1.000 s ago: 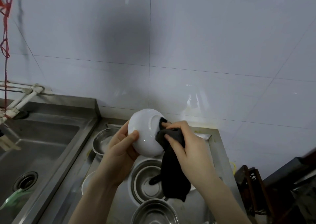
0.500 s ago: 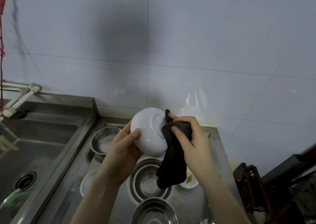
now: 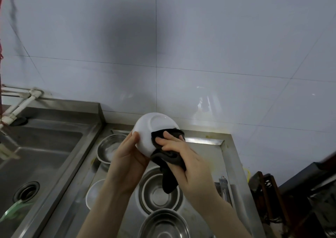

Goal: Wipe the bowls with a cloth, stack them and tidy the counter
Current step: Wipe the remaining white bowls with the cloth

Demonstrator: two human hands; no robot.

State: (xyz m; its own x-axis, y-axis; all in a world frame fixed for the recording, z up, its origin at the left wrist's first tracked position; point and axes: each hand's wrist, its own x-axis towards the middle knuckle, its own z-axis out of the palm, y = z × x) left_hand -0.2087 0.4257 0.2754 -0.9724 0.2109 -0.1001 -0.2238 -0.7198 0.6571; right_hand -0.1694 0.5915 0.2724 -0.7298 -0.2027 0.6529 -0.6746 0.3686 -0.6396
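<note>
- The left hand (image 3: 130, 156) grips a white bowl (image 3: 151, 128) from the lower left, thumb curled over its rim, and holds it up above the steel desk (image 3: 205, 154) with the underside and foot ring turned toward the camera.
- The right hand (image 3: 183, 157) clutches a dark cloth (image 3: 169, 157), its fingertips (image 3: 166, 135) pressing the cloth against the lower right of the bowl's outer wall.
- The loose end of the cloth hangs down from the right palm, over the bowls below.
- Directly under the hands, a steel bowl (image 3: 159, 192) sits nested in a white one whose rim shows around it.
- Nearer the camera, a second steel bowl (image 3: 164, 224) stands just beside that pair, partly cut off by the bottom edge.
- A third steel bowl (image 3: 109, 147) rests at the back left of the desk, partly hidden behind the left hand.
- A small white bowl (image 3: 94, 193) lies on the left part of the desk, half covered by the left forearm.
- A steel sink (image 3: 43, 152) with a round drain adjoins the desk on the left, and white pipes (image 3: 21, 105) run along the tiled wall (image 3: 200, 46) above it.
</note>
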